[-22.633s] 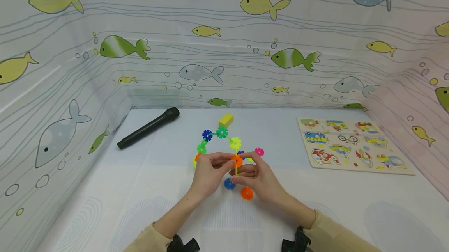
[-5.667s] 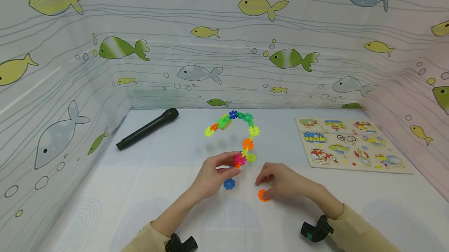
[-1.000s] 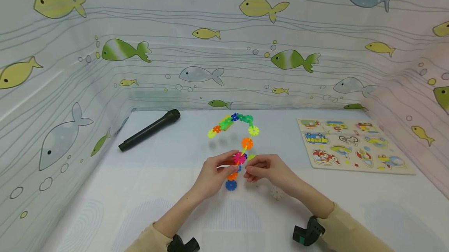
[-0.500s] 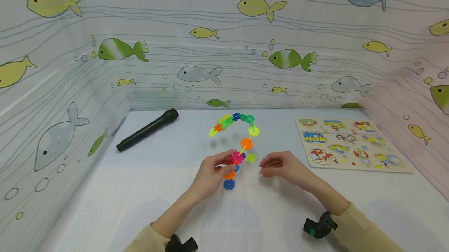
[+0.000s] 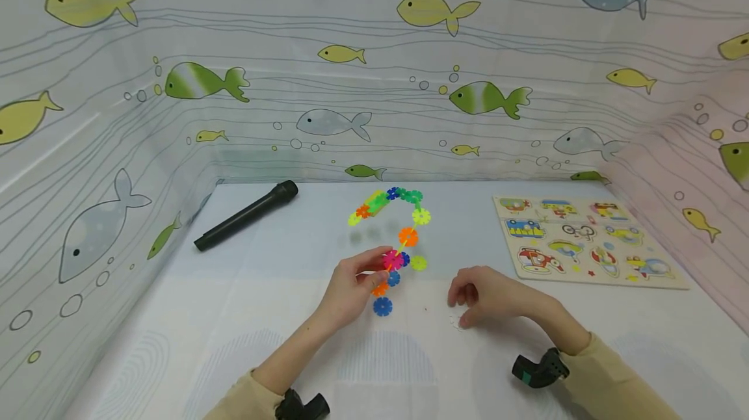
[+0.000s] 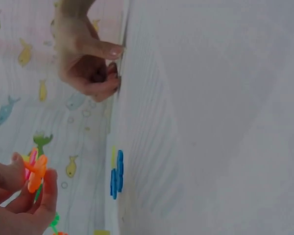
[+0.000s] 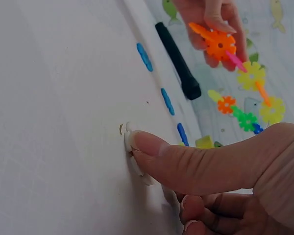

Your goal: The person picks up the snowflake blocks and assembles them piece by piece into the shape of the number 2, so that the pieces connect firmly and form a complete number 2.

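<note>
In the head view my left hand [image 5: 345, 290] pinches a chain of interlocking plastic snowflake discs by its near end, at the pink disc [image 5: 393, 260] and an orange disc [image 5: 380, 288]. From there the chain curves up and back over the table through the upper orange disc [image 5: 408, 236], yellow and green discs, ending at a yellow disc [image 5: 354, 219]. Low over the table to the right, my right hand [image 5: 488, 293] has its thumb on a white snowflake disc [image 7: 136, 164] lying there. Its fingertips stand apart from the thumb beside that disc, which is partly covered.
Loose discs lie close by my left hand: a blue one [image 5: 383, 306], another blue [image 5: 394, 277], a dark blue one [image 5: 405, 259] and a yellow-green one [image 5: 418, 262]. Behind are a black microphone [image 5: 246, 216], a yellow block [image 5: 379, 204] and a wooden puzzle board [image 5: 591, 242].
From touching an orange disc 5.7 seconds ago, my right hand came near the chain, then drew back right and lowered onto the white disc. My left hand keeps its hold, shifting slightly left.
</note>
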The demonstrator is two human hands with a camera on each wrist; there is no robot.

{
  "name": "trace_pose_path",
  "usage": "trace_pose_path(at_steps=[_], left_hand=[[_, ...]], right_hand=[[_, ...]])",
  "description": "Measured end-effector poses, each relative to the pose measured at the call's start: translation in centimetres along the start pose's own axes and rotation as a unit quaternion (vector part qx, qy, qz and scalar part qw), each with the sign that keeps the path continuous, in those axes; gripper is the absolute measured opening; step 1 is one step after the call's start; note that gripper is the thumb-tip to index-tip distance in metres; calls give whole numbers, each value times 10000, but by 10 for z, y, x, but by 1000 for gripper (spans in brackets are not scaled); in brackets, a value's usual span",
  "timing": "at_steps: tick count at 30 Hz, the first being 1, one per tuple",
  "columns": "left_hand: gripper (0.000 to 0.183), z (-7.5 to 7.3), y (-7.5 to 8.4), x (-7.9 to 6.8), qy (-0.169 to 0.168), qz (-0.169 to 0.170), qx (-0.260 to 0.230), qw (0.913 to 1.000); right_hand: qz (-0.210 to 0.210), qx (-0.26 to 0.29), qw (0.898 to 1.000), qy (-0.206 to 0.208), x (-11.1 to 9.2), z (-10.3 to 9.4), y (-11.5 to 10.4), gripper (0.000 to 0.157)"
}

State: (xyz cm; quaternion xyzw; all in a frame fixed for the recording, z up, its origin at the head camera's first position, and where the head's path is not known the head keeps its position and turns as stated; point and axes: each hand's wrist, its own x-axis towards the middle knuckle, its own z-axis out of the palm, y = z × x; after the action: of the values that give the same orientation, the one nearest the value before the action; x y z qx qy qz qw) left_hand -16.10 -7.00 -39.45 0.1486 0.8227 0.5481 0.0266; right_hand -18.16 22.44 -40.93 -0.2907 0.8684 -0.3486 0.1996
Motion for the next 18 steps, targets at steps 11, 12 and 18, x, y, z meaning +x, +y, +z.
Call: trace_pose_path(at_steps=[11,12,18], left_hand=[[42,0,2,0,39,-84,-33,10000],[42,0,2,0,32,-85,-22,10000],[42,1,1,0,9,-45,34,10000]], right_hand=[[36,-181,9998,1,0,2,-8,27],[32,-170,9998,32,0,2,-8,27],[-89,-94,9992,382,4,8,-11,18]])
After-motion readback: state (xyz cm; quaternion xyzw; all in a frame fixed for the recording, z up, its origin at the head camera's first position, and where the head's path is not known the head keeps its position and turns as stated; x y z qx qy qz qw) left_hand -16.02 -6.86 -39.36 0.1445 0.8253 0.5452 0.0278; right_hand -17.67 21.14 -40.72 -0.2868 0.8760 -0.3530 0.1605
